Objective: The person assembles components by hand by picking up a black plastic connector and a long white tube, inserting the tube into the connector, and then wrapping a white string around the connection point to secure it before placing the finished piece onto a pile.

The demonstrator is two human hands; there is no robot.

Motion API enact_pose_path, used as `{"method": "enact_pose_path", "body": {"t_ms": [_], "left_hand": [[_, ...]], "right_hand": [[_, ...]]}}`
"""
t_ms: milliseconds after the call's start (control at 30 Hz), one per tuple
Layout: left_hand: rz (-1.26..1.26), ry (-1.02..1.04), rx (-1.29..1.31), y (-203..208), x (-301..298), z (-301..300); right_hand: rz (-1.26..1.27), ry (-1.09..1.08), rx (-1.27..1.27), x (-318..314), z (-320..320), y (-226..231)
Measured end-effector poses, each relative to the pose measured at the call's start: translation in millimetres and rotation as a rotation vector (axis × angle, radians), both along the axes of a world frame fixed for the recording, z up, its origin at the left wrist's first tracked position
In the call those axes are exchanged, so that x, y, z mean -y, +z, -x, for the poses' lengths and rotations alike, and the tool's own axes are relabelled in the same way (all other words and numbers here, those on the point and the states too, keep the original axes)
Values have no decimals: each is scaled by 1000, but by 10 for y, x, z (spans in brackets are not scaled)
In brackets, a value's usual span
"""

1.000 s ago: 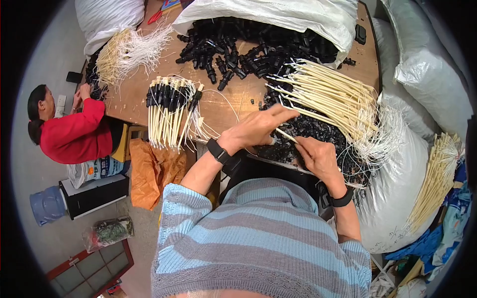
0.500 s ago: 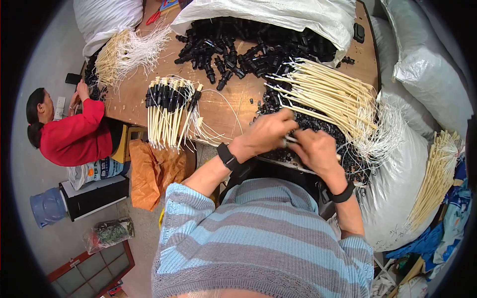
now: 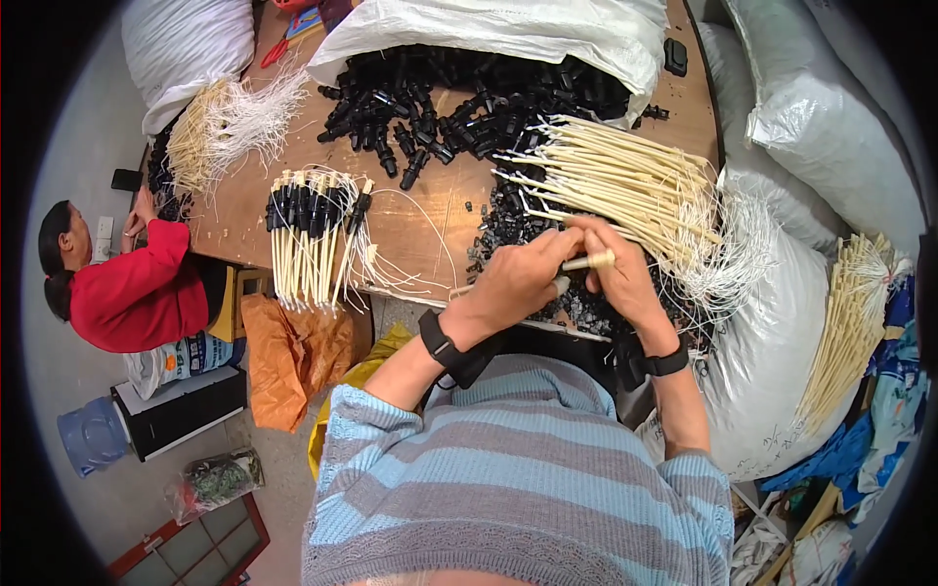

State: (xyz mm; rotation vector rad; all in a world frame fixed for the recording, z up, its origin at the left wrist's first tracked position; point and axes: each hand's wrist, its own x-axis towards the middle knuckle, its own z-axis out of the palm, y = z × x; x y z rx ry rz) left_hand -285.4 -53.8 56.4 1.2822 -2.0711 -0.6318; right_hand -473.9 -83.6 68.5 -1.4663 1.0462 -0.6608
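**Light stick (image 3: 592, 261) held by surface's (image 3: 415, 244) near edge**

Left hand (image 3: 518, 280): grip closed round stick. Right hand (image 3: 628, 283): at its end, can't tell if gripping. Stick looks light, stiff, maybe slick; hard bending might snap it. Best hold likely mid-length, off the ends.

I am in a workshop: my wooden bench (image 3: 405, 232) has heaps of black plastic parts (image 3: 498, 86) and bunches of pale sticks (image 3: 616, 171) with white strings (image 3: 745, 244), big full white sacks (image 3: 782, 332) are beside me, and another person (image 3: 137, 288) is there too
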Motion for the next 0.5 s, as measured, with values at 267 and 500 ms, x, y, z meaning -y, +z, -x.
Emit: {"method": "enact_pose_path", "body": {"t_ms": [267,500], "left_hand": [[-406,296,-84,-88,-32,-434],[-491,277,-413,-301,-54,-545]], "right_hand": [[58,-218,532,26,290,-55],[-131,-356,785,-11,541,114]]}}
